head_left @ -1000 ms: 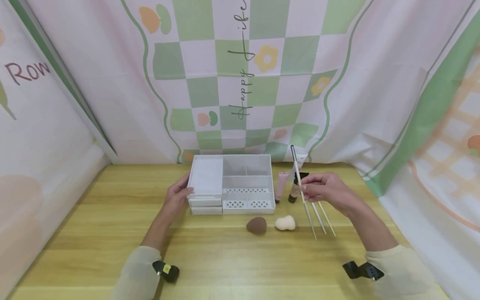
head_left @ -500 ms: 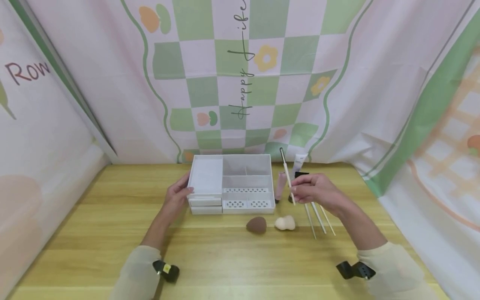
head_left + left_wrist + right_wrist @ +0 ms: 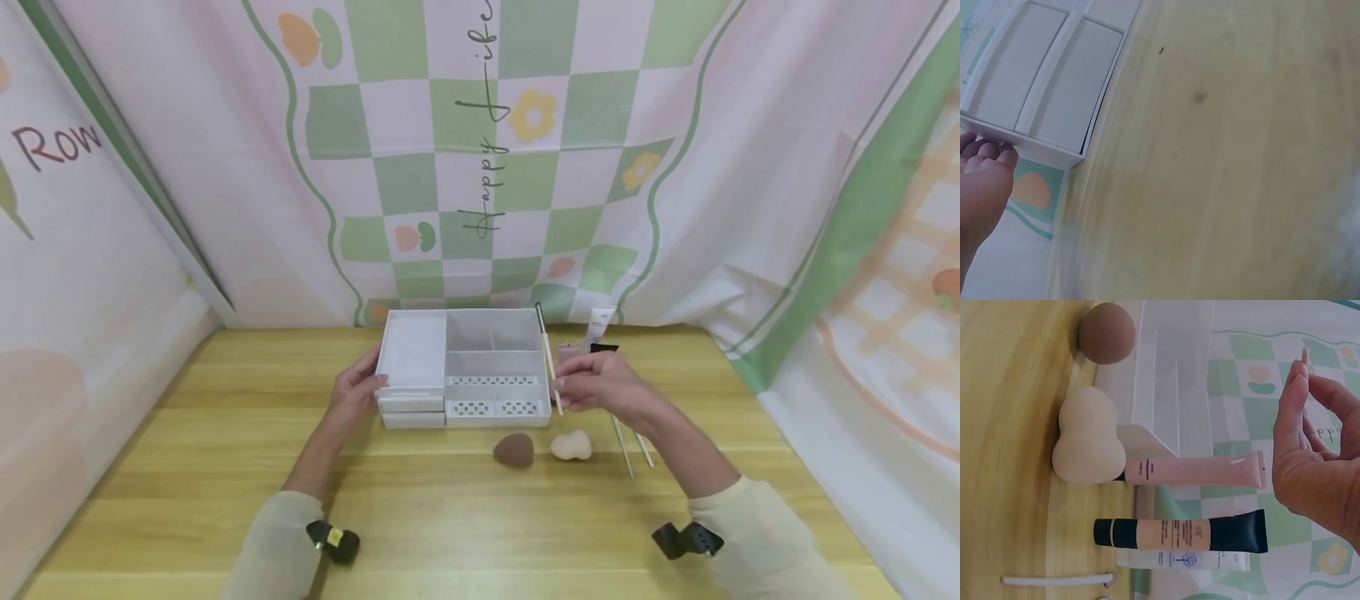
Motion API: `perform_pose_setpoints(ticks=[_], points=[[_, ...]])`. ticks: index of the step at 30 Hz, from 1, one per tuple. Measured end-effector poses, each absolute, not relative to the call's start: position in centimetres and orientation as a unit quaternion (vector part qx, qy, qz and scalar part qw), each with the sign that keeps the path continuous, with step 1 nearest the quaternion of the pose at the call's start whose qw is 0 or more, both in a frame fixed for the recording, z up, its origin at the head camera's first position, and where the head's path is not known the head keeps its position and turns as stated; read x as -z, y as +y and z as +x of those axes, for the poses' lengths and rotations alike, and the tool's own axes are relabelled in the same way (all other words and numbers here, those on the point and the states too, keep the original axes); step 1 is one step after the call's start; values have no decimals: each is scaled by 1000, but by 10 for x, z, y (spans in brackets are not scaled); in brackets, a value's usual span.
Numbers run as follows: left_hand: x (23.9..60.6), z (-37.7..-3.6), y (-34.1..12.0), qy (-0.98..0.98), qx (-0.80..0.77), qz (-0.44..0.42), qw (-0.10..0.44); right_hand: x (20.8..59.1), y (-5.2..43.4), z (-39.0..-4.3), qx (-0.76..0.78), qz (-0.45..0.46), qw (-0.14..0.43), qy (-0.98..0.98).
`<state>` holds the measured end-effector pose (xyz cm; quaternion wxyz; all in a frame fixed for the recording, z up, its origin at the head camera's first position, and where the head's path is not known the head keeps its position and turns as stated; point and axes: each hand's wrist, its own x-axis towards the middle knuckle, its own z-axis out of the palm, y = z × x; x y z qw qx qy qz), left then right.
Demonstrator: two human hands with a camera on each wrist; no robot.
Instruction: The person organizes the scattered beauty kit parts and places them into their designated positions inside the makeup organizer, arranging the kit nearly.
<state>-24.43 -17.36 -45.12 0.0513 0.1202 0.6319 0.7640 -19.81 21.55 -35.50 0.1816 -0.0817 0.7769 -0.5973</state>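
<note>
My right hand [image 3: 603,387] pinches a slim makeup brush [image 3: 550,358] between thumb and fingers. Its white handle points down and its dark end up, at the right edge of a white desktop organizer [image 3: 495,362]. In the right wrist view only a short end of the brush [image 3: 1305,356] shows above the fingertips. My left hand [image 3: 355,394] rests against the organizer's left side, thumb at its edge. The left wrist view shows its loosely bent fingers [image 3: 988,150] touching the side wall beside the drawers [image 3: 1069,87].
Right of the organizer stand a pink tube [image 3: 1197,472], a black-capped beige tube [image 3: 1175,532] and a white tube [image 3: 597,325]. A brown makeup sponge [image 3: 513,450] and a cream one [image 3: 572,446] lie in front. Thin white sticks [image 3: 622,447] lie partly under my right hand.
My right hand has moved left with the brush, from above the tubes to the organizer's right edge. My left hand and the organizer have stayed put.
</note>
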Motion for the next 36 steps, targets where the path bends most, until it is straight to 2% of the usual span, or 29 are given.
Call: perform_pose_setpoints(ticks=[16, 36], points=[[453, -241, -175, 633, -764, 111, 48, 370, 171, -212, 616, -93, 213, 753], [453, -244, -174, 626, -768, 120, 56, 370, 139, -228, 634, -64, 207, 742]])
